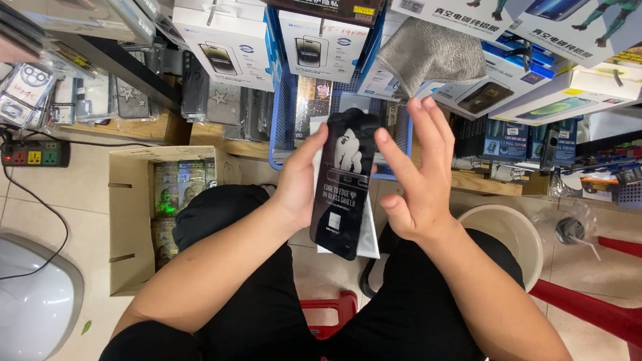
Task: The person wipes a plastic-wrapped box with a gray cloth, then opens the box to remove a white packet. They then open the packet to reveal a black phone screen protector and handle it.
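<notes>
Left hand (pixel 299 183) pinched a flat black packet (pixel 345 182) upright by its long edge, above the lap; right hand (pixel 413 172) hovered beside it, fingers spread, gripping nothing; the packet looked light, stiff, probably slick and fragile; edges seemed the safest hold.
</notes>
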